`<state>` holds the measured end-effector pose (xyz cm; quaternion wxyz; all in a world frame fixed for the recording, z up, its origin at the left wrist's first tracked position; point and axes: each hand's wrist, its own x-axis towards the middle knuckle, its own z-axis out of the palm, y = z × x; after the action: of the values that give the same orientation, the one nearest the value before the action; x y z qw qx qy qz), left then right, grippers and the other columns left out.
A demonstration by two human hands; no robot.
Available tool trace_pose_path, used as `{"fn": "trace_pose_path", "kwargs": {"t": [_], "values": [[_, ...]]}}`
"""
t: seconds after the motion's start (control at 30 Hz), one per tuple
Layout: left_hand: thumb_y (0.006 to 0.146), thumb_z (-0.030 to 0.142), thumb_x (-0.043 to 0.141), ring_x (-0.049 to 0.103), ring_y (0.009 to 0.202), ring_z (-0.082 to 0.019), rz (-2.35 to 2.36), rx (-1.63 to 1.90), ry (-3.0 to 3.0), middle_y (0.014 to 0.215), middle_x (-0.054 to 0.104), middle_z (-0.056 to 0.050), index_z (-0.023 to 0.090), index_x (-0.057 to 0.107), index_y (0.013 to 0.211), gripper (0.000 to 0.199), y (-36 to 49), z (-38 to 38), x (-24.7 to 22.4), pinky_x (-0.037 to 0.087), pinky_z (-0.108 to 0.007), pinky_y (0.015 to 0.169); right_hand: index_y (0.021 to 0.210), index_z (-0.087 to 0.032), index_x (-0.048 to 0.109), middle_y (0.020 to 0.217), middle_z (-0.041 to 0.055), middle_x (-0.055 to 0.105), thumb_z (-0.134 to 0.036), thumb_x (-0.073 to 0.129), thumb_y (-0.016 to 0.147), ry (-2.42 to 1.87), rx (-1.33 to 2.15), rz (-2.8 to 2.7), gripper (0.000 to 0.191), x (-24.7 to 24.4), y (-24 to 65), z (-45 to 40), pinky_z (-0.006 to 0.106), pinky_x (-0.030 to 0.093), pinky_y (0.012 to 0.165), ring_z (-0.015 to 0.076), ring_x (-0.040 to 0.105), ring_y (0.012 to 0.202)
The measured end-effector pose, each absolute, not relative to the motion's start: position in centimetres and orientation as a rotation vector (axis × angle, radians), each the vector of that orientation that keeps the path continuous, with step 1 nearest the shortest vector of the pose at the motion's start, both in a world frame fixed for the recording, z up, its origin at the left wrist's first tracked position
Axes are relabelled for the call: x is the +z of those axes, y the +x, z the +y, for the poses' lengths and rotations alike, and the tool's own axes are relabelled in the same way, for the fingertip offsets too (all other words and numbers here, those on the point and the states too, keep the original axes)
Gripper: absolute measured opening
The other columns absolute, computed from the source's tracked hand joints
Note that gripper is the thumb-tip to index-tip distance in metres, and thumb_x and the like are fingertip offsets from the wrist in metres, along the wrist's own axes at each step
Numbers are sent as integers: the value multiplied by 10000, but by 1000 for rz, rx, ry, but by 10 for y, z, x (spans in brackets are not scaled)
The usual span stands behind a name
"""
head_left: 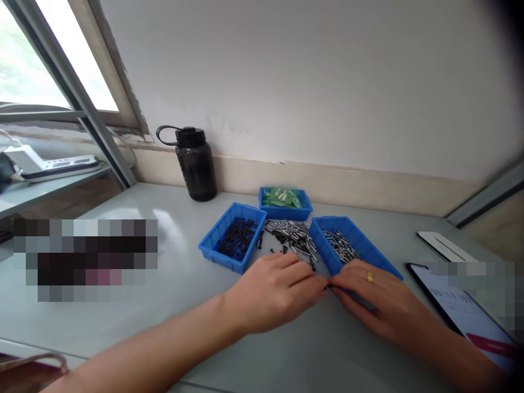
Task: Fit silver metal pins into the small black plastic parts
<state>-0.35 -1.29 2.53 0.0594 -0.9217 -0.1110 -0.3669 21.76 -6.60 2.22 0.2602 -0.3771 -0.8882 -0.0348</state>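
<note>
Steel pins [291,234] lie in a loose heap on the grey tabletop [164,305], w/ a few small black bits mixed in, right between the bins and just ahead of my knuckles. My left hand [273,292] rests palm-down on the table, fingers curled in, thumb & forefinger pinched at the tips — sth tiny is nipped there, prob. one pin, but it's too small to tell for sure. My right hand [374,297] meets it tip to tip at about the same spot; its fingers are drawn together too, gold ring [370,277] on one of them, and a thin dark sliver shows under that hand — can't tell what. So both grips are closed at the fingertips, contents unclear.

Around the heap: blue bin [229,234] on the left w/ black parts inside, a second blue bin [352,245] on the right holding more steel pins — my right hand's knuckles overlap its near edge — and a third blue bin [285,203] behind, filled w/ green pieces. Dark water bottle [195,162] w/ loop lid stands upright by the wall, well apart from the bins. Phone [462,308] lies screen-up just beside my right wrist; a white flat object [444,246] sits farther back. White power strip [51,166] on the sill ledge at far left.
</note>
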Motion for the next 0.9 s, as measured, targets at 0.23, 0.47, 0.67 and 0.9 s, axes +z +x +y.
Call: {"fn": "trace_pose_path", "kwargs": {"t": [0.23,0.47,0.67,0.9], "values": [[933,219,485,479,613,-129,-389,-1033,-2828,678,565,-4,142,645,901,181,-1,-11,22,411,-266,532,1007,-185,564,783,28,635,-111,511,880,-1011,-149,-2347,156,25,221,-65,311,466,677,160,575,732],[941,211,459,484,615,-133,-407,-938,-2856,683,565,-3,147,638,885,198,1,-12,20,412,-266,549,989,-176,570,780,27,643,-100,516,869,-942,-160,-2346,152,27,217,-70,306,473,707,156,594,745],[952,227,434,504,618,-130,-425,-886,-2865,688,564,-2,155,631,882,221,1,-12,19,410,-266,548,999,-169,576,769,26,633,-96,519,865,-957,-132,-2369,163,25,216,-69,304,469,689,151,576,728],[946,213,434,502,628,-129,-439,-933,-2844,700,567,0,154,631,926,206,-2,-8,19,429,-259,571,982,-198,579,779,20,642,-137,519,874,-1020,-155,-2320,138,25,217,-66,290,486,669,156,605,733]]}}
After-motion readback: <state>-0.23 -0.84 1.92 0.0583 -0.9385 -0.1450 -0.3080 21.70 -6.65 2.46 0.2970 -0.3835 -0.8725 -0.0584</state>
